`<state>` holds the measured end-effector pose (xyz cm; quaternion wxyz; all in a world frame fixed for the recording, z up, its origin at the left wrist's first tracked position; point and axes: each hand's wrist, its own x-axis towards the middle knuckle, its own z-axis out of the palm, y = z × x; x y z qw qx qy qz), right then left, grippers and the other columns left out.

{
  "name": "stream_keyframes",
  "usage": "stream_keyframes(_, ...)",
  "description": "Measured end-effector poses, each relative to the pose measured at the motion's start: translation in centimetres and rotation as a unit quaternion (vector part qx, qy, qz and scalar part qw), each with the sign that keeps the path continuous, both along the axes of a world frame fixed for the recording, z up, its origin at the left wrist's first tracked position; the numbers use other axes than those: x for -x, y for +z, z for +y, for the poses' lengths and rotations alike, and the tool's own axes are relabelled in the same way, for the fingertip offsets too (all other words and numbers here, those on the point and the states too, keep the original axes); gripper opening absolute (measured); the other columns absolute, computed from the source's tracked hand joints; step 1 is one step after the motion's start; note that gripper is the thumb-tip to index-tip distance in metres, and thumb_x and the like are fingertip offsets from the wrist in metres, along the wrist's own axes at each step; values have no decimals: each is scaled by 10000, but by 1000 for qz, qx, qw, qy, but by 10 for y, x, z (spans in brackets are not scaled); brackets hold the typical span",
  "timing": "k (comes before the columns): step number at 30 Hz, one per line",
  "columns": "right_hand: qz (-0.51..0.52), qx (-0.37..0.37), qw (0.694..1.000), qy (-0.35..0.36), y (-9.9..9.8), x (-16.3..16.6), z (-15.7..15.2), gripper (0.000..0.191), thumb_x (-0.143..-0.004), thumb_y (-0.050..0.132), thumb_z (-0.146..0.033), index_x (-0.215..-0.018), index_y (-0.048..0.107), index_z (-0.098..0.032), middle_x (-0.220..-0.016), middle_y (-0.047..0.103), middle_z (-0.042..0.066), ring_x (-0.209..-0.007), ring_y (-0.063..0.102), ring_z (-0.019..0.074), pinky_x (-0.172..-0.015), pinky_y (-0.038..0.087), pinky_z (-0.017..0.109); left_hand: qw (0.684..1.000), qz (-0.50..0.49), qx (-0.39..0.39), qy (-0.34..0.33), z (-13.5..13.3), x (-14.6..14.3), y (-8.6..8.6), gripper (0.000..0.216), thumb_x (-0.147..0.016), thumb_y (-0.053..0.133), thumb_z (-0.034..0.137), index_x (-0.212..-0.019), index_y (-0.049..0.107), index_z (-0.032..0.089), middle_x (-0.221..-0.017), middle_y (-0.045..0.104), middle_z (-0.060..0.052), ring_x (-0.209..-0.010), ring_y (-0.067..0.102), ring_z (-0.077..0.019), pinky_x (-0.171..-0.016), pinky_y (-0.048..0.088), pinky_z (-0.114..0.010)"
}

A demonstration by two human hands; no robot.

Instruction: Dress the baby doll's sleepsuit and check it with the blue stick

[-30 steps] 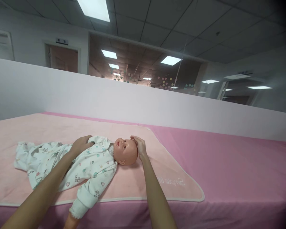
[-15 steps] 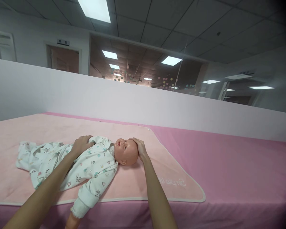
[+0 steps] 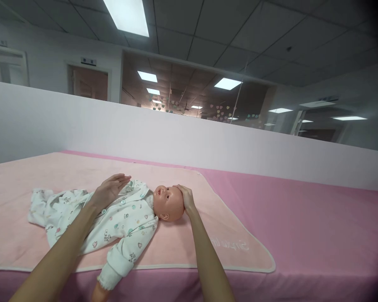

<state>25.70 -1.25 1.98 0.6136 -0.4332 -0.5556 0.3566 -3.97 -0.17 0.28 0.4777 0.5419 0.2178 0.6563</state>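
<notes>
A baby doll (image 3: 169,204) lies on its back on a peach blanket, its head to the right and its mouth open. It wears a white printed baby outfit (image 3: 122,222) with long sleeves; one arm sticks out over the near edge. My left hand (image 3: 110,190) is raised a little over the doll's chest, fingers stretched out and holding nothing. My right hand (image 3: 186,199) rests against the top of the doll's head, its palm curved along it with fingers extended. The far side of that hand's grip is partly hidden by the head.
The peach blanket (image 3: 239,251) with white trim and lettering covers part of a pink sheet (image 3: 318,222). A low white wall (image 3: 189,140) runs behind the bed. Beyond it are a large window (image 3: 195,92) with heart stickers and a doorway (image 3: 90,84).
My left hand has lifted off the doll's chest and its fingers have straightened. My right hand stays on the head. The view has shifted slightly.
</notes>
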Motion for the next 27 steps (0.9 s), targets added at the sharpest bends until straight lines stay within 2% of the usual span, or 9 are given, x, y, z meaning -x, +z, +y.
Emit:
stream_keyframes(2,-30,-20,999,-24,2,-1,-1,269,-696,494,-388,-568,575,-166,-682,674,42,-656,592,161,-679,471,277,999,0,-2,-35,-4,-5,0,215,-636,668,300,-833,691,217,-846,697,-39,-926,597,-237,-891,423,-382)
stream_keyframes(4,-66,-47,995,-51,5,-4,-4,247,-690,511,-378,-597,604,-169,-700,673,40,-704,590,173,-725,457,291,990,134,8,-42,-8,-14,1,243,-633,696,303,-855,699,205,-842,690,-43,-838,598,-212,-804,445,-334)
stream_keyframes(7,-130,-104,982,-88,11,-3,-12,165,-683,543,-307,-665,645,-180,-771,673,41,-821,570,193,-853,396,322,936,351,-1,-1,-14,-28,3,389,-576,749,338,-935,699,198,-864,672,-44,-752,572,-192,-664,427,-275)
stream_keyframes(9,-240,-179,947,-113,15,6,-19,153,-718,512,-245,-674,644,-181,-764,665,43,-815,556,183,-911,353,334,917,397,-13,28,-16,-34,5,414,-577,741,386,-943,702,196,-832,670,-36,-736,565,-189,-628,407,-259)
stream_keyframes(10,-310,-222,917,-117,18,12,-22,170,-741,486,-217,-672,637,-181,-747,661,41,-785,553,171,-932,336,335,917,399,-10,25,-16,-35,5,403,-599,721,412,-933,706,187,-809,674,-37,-736,570,-193,-625,405,-259)
stream_keyframes(14,-544,-319,774,-66,26,52,-35,226,-793,418,-152,-668,603,-185,-687,646,13,-671,541,122,-998,269,315,954,295,59,2,-11,-31,4,387,-645,680,458,-889,715,160,-842,707,-63,-818,606,-222,-696,437,-275)
stream_keyframes(18,-701,-274,658,-25,30,91,-35,184,-806,428,-165,-729,595,-157,-710,659,57,-660,575,141,-941,299,341,985,105,138,0,-3,-24,-1,414,-621,717,439,-932,695,167,-951,711,-78,-885,622,-216,-776,459,-281)
stream_keyframes(22,-776,-180,603,-45,32,113,-23,187,-801,437,-112,-913,582,-153,-789,672,76,-740,623,191,-864,321,374,984,54,172,-7,1,-23,-4,462,-627,727,408,-1003,668,146,-874,722,-85,-744,640,-184,-659,471,-258)
stream_keyframes(27,-796,-148,585,-48,36,130,-7,167,-815,463,-121,-895,607,-151,-824,683,75,-775,635,200,-901,284,403,984,47,174,0,0,-26,-4,489,-632,723,407,-1026,660,123,-834,723,-97,-698,639,-184,-616,458,-255)
